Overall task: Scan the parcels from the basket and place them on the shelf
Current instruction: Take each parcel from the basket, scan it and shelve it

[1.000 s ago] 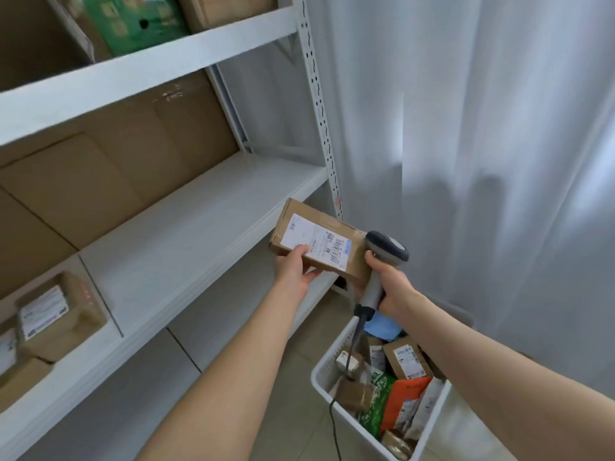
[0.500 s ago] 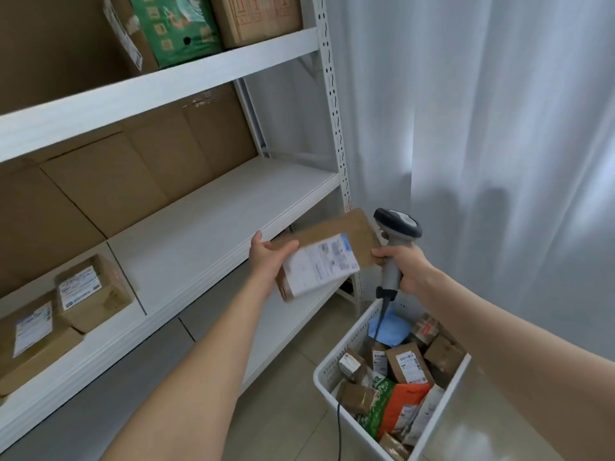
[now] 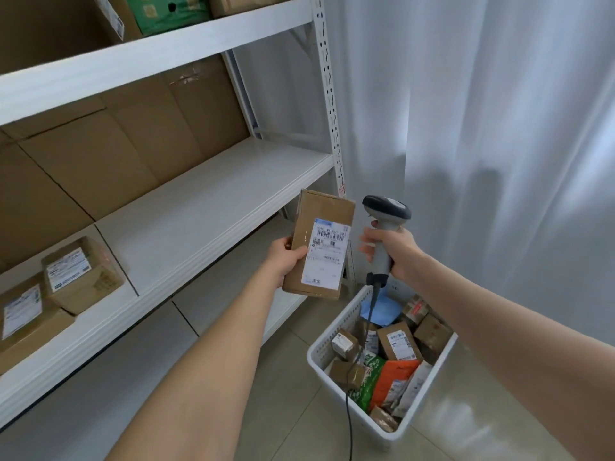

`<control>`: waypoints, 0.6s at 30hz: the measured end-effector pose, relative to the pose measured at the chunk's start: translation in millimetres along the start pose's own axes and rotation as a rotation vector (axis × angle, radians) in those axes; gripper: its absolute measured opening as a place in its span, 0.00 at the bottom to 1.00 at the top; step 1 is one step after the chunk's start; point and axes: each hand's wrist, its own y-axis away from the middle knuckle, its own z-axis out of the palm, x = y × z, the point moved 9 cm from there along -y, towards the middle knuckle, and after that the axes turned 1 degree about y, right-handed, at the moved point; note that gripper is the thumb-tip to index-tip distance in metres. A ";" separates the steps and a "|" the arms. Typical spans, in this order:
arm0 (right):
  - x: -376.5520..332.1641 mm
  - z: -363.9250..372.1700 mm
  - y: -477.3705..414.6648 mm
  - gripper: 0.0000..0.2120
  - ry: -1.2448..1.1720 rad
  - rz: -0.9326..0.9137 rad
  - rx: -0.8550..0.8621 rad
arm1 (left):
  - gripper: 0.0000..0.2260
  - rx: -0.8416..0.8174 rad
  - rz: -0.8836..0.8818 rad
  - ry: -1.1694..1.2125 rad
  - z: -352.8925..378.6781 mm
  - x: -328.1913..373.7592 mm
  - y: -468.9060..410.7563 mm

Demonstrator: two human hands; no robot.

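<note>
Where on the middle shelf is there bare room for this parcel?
The white middle shelf is bare from the labelled brown cardboard boxes at its left to the white perforated upright. Crowded: that left end and the white plastic basket.

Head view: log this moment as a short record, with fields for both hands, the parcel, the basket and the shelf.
left-hand grip: holds brown cardboard parcel, white label facing the camera
right-hand grip: holds grey handheld barcode scanner upright beside the parcel
white plastic basket: on the floor, holding many small parcels; scanner's cable runs across it
white metal shelf: labelled brown boxes at its left end
parcel status: in hand, not yet shelved
</note>
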 end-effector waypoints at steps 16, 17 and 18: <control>30.2 7.0 43.8 0.05 0.197 0.026 -0.074 | 0.14 0.167 -0.076 0.111 18.1 -11.6 -34.9; 29.4 6.5 43.9 0.05 0.193 0.024 -0.068 | 0.14 0.164 -0.075 0.106 19.5 -11.4 -35.4; 28.3 6.3 43.8 0.05 0.192 0.021 -0.062 | 0.14 0.160 -0.075 0.103 20.9 -11.1 -35.3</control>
